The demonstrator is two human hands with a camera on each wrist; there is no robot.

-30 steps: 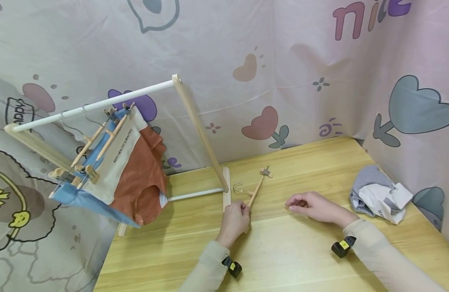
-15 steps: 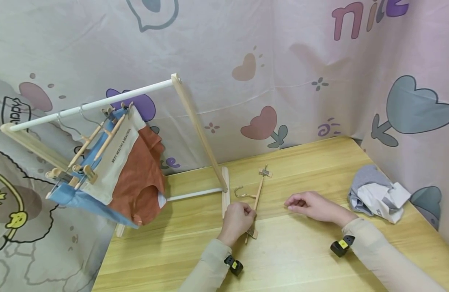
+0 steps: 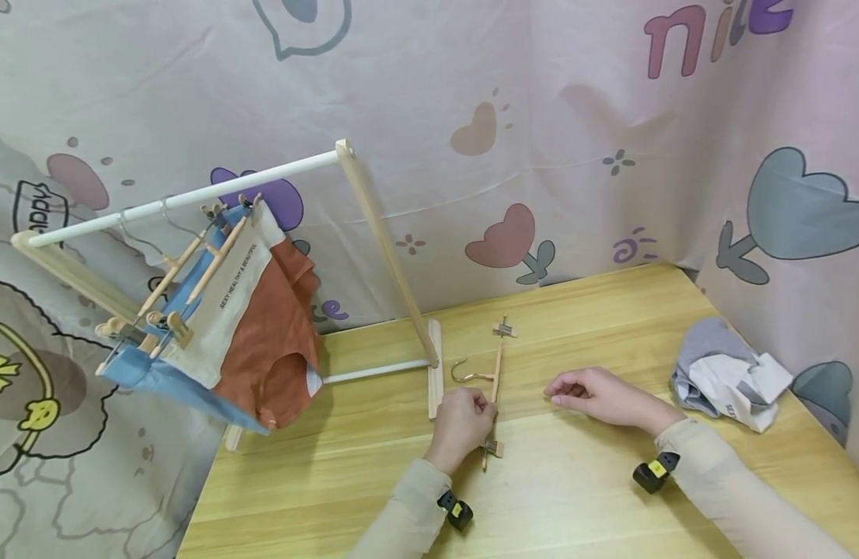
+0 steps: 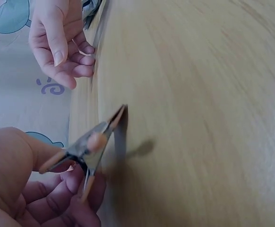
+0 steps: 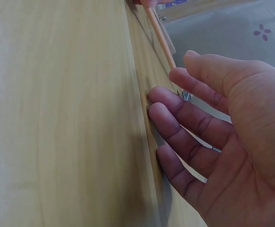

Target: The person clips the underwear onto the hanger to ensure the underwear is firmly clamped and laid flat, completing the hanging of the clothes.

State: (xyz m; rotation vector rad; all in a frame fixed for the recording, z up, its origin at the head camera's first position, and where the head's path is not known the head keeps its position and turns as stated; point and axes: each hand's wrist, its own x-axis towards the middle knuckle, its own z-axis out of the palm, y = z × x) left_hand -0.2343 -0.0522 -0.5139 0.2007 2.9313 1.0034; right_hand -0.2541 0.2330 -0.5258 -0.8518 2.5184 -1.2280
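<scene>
My left hand (image 3: 463, 423) pinches the thin wooden bar of a small clip hanger (image 3: 498, 374) low over the table. The hanger lies lengthwise away from me, its gold hook (image 3: 464, 373) pointing left. One clip (image 3: 503, 330) is at the far end; the other clip (image 3: 494, 448) sits just below my fingers. In the left wrist view that near clip (image 4: 88, 146) shows in front of the palm, close to the table. My right hand (image 3: 604, 396) rests to the right of the hanger with relaxed, slightly bent fingers, holding nothing.
At the left a wooden rack with a white rod (image 3: 192, 194) carries blue clothing and a rust-and-cream garment (image 3: 262, 334) on clip hangers. A bundled grey-and-white cloth (image 3: 730, 373) lies at the table's right edge. A printed curtain (image 3: 576, 194) hangs behind the table (image 3: 576, 481).
My left hand has shifted slightly right, turning the hanger more upright in the head view. The near clip has come out from behind the hand. My right hand has stayed in place.
</scene>
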